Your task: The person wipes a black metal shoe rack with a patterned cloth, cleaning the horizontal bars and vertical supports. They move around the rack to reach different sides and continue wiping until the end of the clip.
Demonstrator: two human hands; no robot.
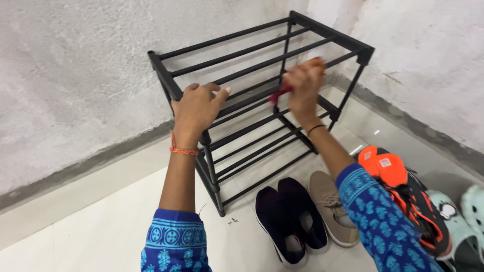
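Shoe rack (pixel 262 90), a black frame of thin metal bars, stands empty in the corner where two rough grey walls meet, on a pale tiled floor (pixel 101 221). The left hand (pixel 197 108) grips the near top bar at the rack's left end, fingers curled over it. The right hand (pixel 304 85) is clenched around something red (pixel 280 92) held against the middle bars (blurred, so I cannot tell whether it is a cloth or a tool).

As a judgement, the rack looks light, and a hard push from the right hand could tip or slide it on the smooth tiles if the left grip loosens. Fingers could also get pinched between the closely spaced bars.

None of the rack's tiers holds anything. The footwear all sits on the floor just in front and to the right: a pair of dark slip-on shoes (pixel 290 221), one beige shoe (pixel 330 206) beside them, orange and black trainers (pixel 403 191), and pale green clogs (pixel 461 211) at the frame's edge.
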